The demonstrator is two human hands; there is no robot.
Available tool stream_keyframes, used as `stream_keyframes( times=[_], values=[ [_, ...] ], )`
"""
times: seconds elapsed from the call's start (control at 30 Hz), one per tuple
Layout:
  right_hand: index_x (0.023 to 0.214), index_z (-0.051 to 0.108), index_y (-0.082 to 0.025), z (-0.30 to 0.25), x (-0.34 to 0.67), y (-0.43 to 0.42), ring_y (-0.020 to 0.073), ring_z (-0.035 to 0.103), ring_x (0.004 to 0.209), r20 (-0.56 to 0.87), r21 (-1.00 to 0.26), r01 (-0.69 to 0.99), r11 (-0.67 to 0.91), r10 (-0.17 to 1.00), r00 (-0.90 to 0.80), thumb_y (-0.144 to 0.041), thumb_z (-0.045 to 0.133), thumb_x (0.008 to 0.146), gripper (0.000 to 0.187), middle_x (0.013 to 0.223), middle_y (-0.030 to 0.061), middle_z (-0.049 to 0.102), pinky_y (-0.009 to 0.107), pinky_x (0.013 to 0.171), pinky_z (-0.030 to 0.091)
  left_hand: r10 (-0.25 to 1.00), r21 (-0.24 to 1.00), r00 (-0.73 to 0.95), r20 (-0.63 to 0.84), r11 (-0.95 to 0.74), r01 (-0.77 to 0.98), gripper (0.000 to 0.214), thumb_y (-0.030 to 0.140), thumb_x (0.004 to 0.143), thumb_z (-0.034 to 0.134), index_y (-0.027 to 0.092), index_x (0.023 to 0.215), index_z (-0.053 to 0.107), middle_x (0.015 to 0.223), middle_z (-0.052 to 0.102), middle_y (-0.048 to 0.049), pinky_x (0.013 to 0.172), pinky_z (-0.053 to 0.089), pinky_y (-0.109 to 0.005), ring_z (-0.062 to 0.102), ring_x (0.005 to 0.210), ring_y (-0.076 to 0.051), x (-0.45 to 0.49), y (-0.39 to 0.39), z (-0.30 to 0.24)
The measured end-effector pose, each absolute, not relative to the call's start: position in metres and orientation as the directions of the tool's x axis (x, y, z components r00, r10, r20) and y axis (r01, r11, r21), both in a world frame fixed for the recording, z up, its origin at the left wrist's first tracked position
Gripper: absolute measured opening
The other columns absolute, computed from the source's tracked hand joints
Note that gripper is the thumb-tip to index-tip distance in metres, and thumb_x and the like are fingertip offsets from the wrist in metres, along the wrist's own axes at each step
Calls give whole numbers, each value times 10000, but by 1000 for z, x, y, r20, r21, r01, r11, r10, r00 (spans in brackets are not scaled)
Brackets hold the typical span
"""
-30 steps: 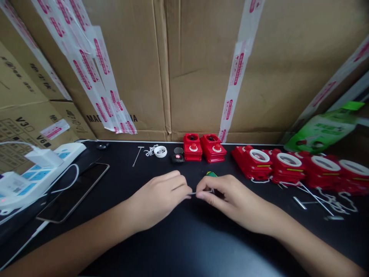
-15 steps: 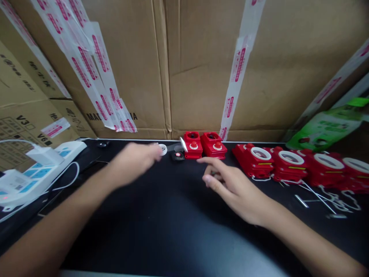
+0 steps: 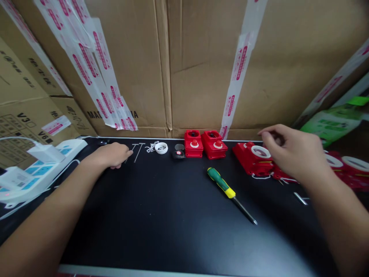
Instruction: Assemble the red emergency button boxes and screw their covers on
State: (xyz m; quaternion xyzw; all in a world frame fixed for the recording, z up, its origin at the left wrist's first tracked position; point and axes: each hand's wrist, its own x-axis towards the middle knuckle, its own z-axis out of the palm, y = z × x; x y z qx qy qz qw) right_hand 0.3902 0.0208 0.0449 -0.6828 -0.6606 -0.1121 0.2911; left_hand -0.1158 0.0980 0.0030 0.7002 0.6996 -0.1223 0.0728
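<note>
Where the left hand (image 3: 117, 154) is: at the back left of the black tabletop (image 3: 144, 223), fingers drawn together right at the near T-bar (image 3: 134, 146); whether they clamp it, I cannot tell.
Near T-bar: on or just above the tabletop at the fingertips, partly hidden by them.
Second T-bar (image 3: 138, 152): lies just beside it, clear of the fingers.
Right hand (image 3: 294, 150): over the ring-topped red units (image 3: 256, 159), fingers curled and partly hidden; touching or apart from them, and holding something or not, I cannot tell.
Ring-topped red units: stand in a row at the right, white rings in place where visible; judging by these, the more complete group.
Ringless red units (image 3: 193, 147): two stand at the back, round wells uncovered; their fitting looks unfinished.
Loose parts: the white ring piece (image 3: 161, 148), white cord (image 3: 150, 147), clear disc (image 3: 179, 147) and black labelled part (image 3: 178, 154) lie off the units, so apparently not yet fitted.
Screwdriver (image 3: 221, 182): lies untouched between the hands, tip toward the near right.
Edges: white power strip (image 3: 34, 175) at left, green bottle (image 3: 328, 125) behind the right hand.
</note>
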Motion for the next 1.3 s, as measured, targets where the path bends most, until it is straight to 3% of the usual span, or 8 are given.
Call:
stream_keyframes(
  times=[0.1,0.23,0.43,0.63,0.87,1.1,1.3],
  values=[
    [1028,767,-181,50,411,25,291,683,874,526,-169,982,-85,835,163,-348,527,951,302,980,153,777,367,756,444,973,-71,46,-225,-63,995,500,519,980,469,215,642,678,689,766,-94,714,498,-342,716,662,-251,-118,102,-1],
    [1005,767,-150,54,430,24,353,672,952,384,-51,982,-182,904,188,-479,465,998,447,1083,227,734,414,778,440,989,-79,88,-117,-97,992,319,454,931,536,229,795,716,921,805,-143,750,503,-367,748,850,-314,-118,109,-13],
    [1008,762,-167,50,429,25,327,694,912,172,-25,989,-146,974,148,-584,441,1012,527,1032,174,785,390,754,459,998,-116,22,-64,-30,993,320,443,920,547,204,793,718,961,789,-216,747,525,-426,757,884,-389,-121,116,-22],
    [1039,758,-168,50,414,26,333,707,933,230,-55,991,-124,964,133,-515,473,1004,450,1063,184,797,387,743,446,997,-90,61,-42,-64,994,260,399,925,563,196,973,718,1015,798,-156,814,533,-374,757,931,-320,-120,115,-23],
    [1070,749,-193,48,412,25,312,706,882,228,-36,991,-127,965,132,-529,431,1021,466,1020,159,803,377,716,446,998,-93,54,-18,-56,994,268,384,915,547,181,945,719,982,792,-157,813,533,-372,752,920,-312,-115,115,-27],
    [1062,750,-154,37,430,33,355,695,959,188,51,990,-131,975,119,-585,455,997,527,1082,211,760,422,791,477,1000,-135,6,-18,-8,991,337,407,931,519,154,969,738,1005,784,-203,830,548,-394,759,923,-344,-115,117,-27],
    [1049,741,-175,36,427,34,340,711,951,154,45,992,-118,982,110,-605,440,1004,526,1069,181,771,400,755,481,999,-117,41,-34,-45,992,309,405,941,526,181,977,736,990,784,-171,839,536,-397,758,913,-341,-108,112,-23]
  ],
)
